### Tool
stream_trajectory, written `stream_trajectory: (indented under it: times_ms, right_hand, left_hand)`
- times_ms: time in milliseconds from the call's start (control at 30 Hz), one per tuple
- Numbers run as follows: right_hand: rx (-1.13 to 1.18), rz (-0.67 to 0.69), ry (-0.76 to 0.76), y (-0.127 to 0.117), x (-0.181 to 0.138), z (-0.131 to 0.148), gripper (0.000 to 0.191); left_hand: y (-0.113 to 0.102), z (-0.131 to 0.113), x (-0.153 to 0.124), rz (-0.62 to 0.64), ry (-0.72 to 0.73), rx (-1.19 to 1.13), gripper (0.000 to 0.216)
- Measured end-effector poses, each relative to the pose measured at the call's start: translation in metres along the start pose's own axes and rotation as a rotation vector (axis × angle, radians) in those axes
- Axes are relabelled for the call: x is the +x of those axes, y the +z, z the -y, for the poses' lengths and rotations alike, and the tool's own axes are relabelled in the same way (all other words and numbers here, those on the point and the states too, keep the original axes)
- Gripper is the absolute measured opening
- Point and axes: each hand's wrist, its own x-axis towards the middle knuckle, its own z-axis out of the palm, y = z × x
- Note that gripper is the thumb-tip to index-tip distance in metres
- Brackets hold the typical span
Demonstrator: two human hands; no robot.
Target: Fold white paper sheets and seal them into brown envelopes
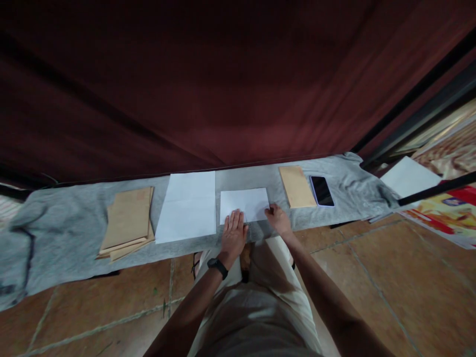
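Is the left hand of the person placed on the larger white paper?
No, the left hand rests on the smaller white paper, to the right of the larger white paper.

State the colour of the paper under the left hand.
The paper is white, seen in the head view.

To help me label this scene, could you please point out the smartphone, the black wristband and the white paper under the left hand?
Smartphone [323,191]: head view, middle of its dark screen.
Black wristband [217,267]: head view, its upper side.
White paper [245,200]: head view, its bare middle.

Small paper [245,200] partly under left hand [233,235]
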Motion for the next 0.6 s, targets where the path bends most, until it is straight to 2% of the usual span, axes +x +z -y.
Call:
stream_trajectory:
  times_ms: [133,367,600]
  right_hand:
    - [0.119,0.050,0.026,-0.002,0.000,0.000,0.010]
    - [0.436,0.220,0.152,-0.009,-0.023,-0.012,0.022]
    - [0.651,0.289,0.212,-0.012,-0.048,-0.023,0.026]
  left_hand:
    - [0.000,0.000,0.000,0.005,0.006,-0.001,0.053]
    - [-0.004,0.000,-0.001,0.012,0.052,-0.033,0.052]
    - [-0.006,-0.004,-0.001,0.011,0.094,-0.048,0.053]
